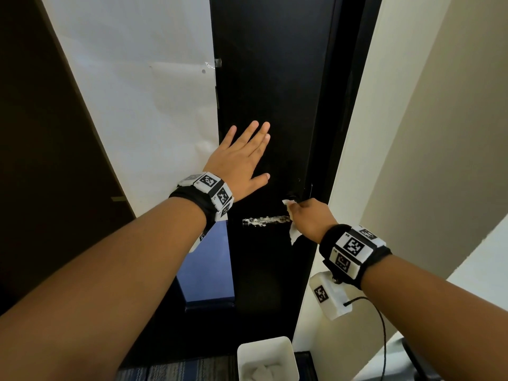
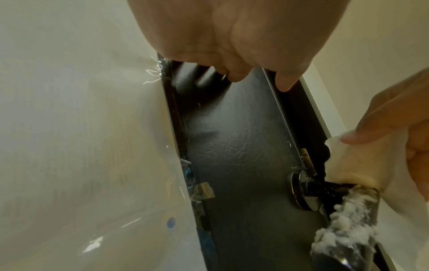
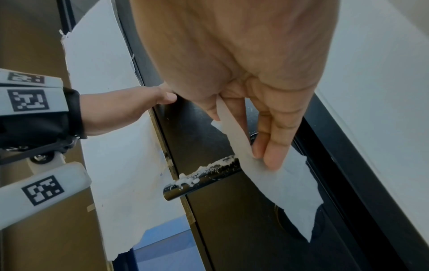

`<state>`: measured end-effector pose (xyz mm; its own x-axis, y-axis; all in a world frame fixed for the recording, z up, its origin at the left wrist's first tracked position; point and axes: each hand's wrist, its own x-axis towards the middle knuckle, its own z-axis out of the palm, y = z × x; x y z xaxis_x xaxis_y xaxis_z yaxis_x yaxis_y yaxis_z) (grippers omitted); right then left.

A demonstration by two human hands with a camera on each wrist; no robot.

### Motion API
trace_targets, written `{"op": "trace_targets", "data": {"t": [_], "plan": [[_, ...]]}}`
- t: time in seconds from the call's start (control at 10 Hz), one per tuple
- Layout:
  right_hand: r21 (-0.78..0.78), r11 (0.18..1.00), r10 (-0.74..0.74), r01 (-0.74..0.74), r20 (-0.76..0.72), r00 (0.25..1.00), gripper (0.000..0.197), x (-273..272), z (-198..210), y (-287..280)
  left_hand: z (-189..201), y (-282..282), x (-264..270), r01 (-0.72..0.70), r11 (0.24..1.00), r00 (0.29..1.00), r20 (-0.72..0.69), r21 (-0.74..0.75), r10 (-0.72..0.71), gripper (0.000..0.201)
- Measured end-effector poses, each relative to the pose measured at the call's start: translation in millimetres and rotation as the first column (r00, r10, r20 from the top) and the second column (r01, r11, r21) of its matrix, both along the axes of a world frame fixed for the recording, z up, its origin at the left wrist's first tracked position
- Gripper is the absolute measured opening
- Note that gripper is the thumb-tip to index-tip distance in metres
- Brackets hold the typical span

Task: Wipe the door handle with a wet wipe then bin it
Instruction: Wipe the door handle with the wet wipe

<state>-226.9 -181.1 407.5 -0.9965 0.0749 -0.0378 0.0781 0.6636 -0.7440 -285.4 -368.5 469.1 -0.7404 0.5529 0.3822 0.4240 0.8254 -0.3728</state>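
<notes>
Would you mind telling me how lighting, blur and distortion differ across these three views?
Head view: sharp, wide-angle bowing of the black door, its dark surface swallowing detail. Left wrist view: the left hand looms soft and close, pale glare on the foam-smeared metal door handle. Right wrist view: dim and bluish, the white wet wipe greyed under the right hand.

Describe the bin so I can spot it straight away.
Start at the black door and drop past the foam-streaked handle to the floor. The bin stands there at its foot: a small white square tub, open-topped, with crumpled white wipes inside.
</notes>
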Motion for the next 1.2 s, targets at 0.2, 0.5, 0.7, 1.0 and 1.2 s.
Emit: {"op": "trace_targets", "data": {"t": [0.2, 0.5, 0.7, 1.0, 1.2], "plan": [[-0.026, 1.000, -0.015, 0.012, -0.090, 0.996, 0.047, 3.7, -6.2, 1.6, 0.2, 0.8, 0.7, -0.001, 1.000, 1.000, -0.007, -0.001, 0.001, 0.077], [-0.142, 0.990, -0.042, 0.017, -0.175, 0.984, 0.042, 10.7, -19.7, -2.3, 0.0, 0.1, 0.2, -0.002, 1.000, 1.000, -0.009, -0.004, 0.001, 0.077], [0.273, 0.956, 0.196, -0.109, -0.318, 0.928, 0.044, 11.7, -44.5, 7.4, -0.7, 0.2, 0.7, -0.004, 1.000, 1.000, -0.014, -0.005, 0.004, 0.076], [0.707, 0.652, 0.599, -0.272, -0.261, 0.757, 0.079, -7.6, -65.7, 25.7, 0.2, 0.5, 0.8, -0.004, 1.000, 1.000, -0.015, -0.006, 0.004, 0.077], [0.800, 0.576, 0.648, -0.166, -0.323, 0.690, 0.080, -18.1, -64.7, 28.1, -0.6, 0.4, -0.3, -0.004, 1.000, 1.000, -0.014, -0.011, 0.004, 0.078]]}}
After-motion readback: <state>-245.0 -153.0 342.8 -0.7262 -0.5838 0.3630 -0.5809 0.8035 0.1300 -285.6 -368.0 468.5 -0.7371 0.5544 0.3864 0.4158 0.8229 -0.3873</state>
